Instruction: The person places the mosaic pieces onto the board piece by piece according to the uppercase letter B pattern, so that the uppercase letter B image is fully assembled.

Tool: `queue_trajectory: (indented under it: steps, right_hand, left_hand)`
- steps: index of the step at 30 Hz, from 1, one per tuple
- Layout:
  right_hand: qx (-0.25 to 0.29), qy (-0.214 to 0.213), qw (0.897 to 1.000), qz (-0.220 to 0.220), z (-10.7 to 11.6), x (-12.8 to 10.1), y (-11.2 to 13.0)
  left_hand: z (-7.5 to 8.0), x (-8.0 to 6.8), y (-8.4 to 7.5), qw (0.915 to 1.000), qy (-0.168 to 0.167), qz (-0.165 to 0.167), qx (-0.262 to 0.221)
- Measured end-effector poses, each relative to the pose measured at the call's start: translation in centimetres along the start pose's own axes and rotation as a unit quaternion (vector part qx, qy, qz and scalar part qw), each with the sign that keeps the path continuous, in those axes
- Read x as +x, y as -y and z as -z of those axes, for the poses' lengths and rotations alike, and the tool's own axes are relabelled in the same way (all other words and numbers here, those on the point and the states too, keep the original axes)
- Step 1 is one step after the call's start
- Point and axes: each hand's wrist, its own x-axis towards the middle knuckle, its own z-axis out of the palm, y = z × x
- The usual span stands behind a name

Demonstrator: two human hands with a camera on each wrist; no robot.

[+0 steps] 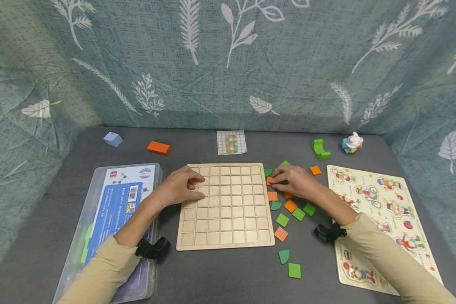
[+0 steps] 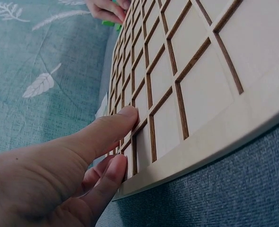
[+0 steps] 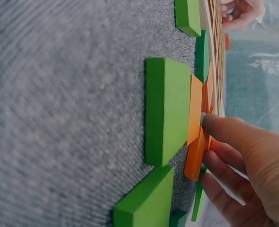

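The right hand [image 1: 294, 182] covers most of the orange tile [image 1: 269, 180] under its fingers, so the grip on it cannot be told. The plastic box [image 1: 115, 219] is cut off by the lower edge of the head view, and its label print is too small to read. The pattern card [image 1: 232, 142] is also too small to make out.

The lower middle of the table [image 1: 228, 274] is open. At right, loose tiles [image 1: 289, 211] crowd the gap between the board [image 1: 228, 236] and the puzzle [image 1: 403, 198]; at left, a box [image 1: 110, 211] blocks.
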Motion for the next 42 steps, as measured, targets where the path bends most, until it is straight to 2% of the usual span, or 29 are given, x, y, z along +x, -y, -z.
queue_trajectory:
  steps: [7,13,16,20,23,29,37,42]
  right_hand:
    - [-0.015,-0.003,1.0,0.022,0.0,0.1,-0.2]
    - [-0.028,-0.03,0.998,0.041,0.2,1.0,0.5]
    - [-0.008,-0.022,0.998,0.06,-0.4,2.6,1.8]
    - [0.005,0.011,0.993,0.114,-2.1,5.8,3.8]
    - [0.0,0.018,0.99,0.14,-3.3,8.0,5.2]
    - [0.012,0.031,0.991,0.13,-4.1,10.4,6.2]
    - [0.021,0.035,0.991,0.126,-4.6,11.2,6.6]
    - [-0.006,0.035,0.991,0.133,-5.0,11.4,6.9]
  left_hand:
    - [0.1,-0.2,0.0,1.0,-0.005,-0.003,0.001]
    - [0.0,-0.2,0.3,1.0,-0.003,-0.008,0.002]
    - [0.0,-0.1,0.2,1.0,-0.004,-0.004,0.005]
    - [0.1,-0.1,0.1,0.9999,-0.007,-0.003,0.011]
    - [0.1,0.0,0.1,0.9999,-0.006,0.0,0.015]
    - [0.0,0.2,0.0,0.9999,-0.005,-0.001,0.014]
    - [0.1,0.2,0.0,0.9999,-0.005,-0.001,0.016]
    - [0.0,0.2,0.2,0.9999,0.001,-0.003,0.013]
